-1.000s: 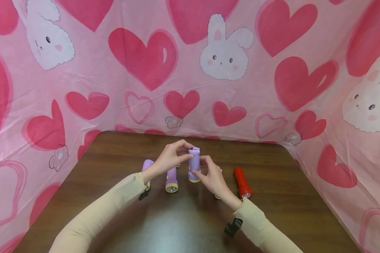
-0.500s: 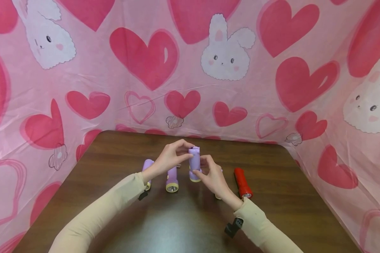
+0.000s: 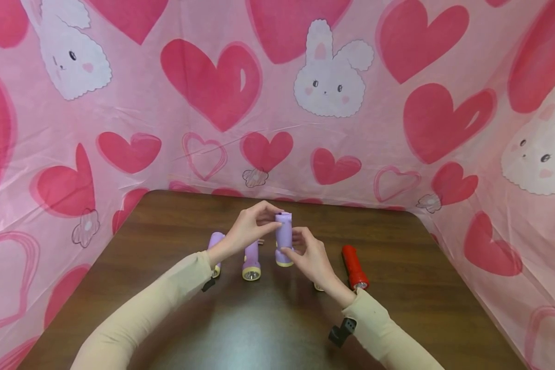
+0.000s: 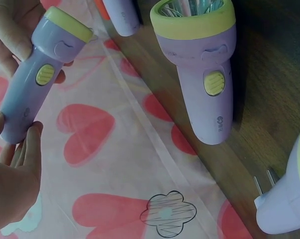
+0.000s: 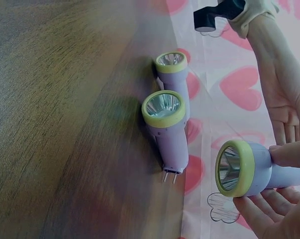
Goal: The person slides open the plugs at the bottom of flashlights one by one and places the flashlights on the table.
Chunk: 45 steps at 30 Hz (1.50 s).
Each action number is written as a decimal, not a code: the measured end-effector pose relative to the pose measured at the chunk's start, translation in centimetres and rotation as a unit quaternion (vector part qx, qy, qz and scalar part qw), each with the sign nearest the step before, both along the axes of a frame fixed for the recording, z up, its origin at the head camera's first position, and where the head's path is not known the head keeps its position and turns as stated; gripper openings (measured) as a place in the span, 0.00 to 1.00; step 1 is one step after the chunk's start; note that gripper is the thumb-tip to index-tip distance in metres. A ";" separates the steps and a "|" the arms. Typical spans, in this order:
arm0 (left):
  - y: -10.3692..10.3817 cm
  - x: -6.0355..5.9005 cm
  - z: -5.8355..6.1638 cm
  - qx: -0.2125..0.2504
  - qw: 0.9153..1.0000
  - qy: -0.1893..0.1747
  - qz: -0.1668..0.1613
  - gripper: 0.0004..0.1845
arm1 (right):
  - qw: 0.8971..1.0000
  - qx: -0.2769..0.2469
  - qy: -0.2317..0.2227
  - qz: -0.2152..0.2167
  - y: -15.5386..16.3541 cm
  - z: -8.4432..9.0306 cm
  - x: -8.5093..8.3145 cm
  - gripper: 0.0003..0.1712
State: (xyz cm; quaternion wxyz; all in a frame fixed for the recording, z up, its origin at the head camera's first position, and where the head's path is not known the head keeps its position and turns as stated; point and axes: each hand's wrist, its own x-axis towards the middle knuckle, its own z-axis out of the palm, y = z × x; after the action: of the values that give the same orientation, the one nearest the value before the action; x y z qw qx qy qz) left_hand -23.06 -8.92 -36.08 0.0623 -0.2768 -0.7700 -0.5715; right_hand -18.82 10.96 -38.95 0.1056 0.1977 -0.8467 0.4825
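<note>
A small grey round logo is showing low on the body of the lying purple flashlight, below its yellow switch, but it is too small to read; no other writing is legible on any of the torches.

The held flashlight is a stubby lilac cylinder with a pale yellow ring round its lens end and a yellow oval switch on its side (the reflector is shining silver inside the ring in the right wrist view). It is being kept upright above the brown wooden surface, lens end down, near the middle of the far half.

The left hand is pinching the top, tail end of it between thumb and curled fingertips. The right hand is gripping the lower part, fingers and thumb curling round the body just above the yellow ring.

Three more torches are lying on the surface: the one with the logo just left of the held one, lens facing the person, two metal plug prongs sticking out of its tail; another purple flashlight further left, partly hidden behind the left wrist; and a red flashlight to the right of the right hand. A pink cloth printed with hearts and white rabbits is hanging behind and to both sides.
</note>
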 end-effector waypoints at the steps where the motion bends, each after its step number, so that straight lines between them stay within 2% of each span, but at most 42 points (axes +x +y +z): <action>1: 0.0 0.0 0.0 0.000 1.000 0.000 0.001 0.15 | 1.000 -0.001 -0.001 0.001 0.0 0.0 0.0 0.25; 8: -0.1 -0.1 -0.1 -0.006 1.000 -0.005 0.010 0.12 | 1.000 -0.003 -0.011 0.005 0.0 0.1 0.0 0.25; 18: -0.1 0.0 0.0 0.001 1.000 -0.011 0.023 0.12 | 1.000 -0.008 -0.029 0.001 0.0 0.1 -0.1 0.25; 28: -0.1 0.0 -0.1 0.005 1.000 -0.004 0.027 0.11 | 0.999 -0.003 -0.029 -0.012 0.0 0.3 0.0 0.24; 40: -0.2 0.0 0.1 0.008 1.000 0.003 0.026 0.12 | 1.000 -0.002 -0.019 -0.006 0.1 0.4 0.0 0.24; 45: -0.2 1.8 2.2 0.000 1.000 -0.003 0.028 0.12 | 1.000 0.000 -0.021 -0.006 0.0 0.4 0.0 0.24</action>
State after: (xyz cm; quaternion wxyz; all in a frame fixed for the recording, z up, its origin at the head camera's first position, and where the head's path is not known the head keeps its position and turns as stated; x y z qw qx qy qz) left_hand -21.23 -9.11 -33.84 0.0759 -0.2533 -0.7774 -0.5707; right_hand -18.83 11.00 -38.54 0.0908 0.1827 -0.8498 0.4860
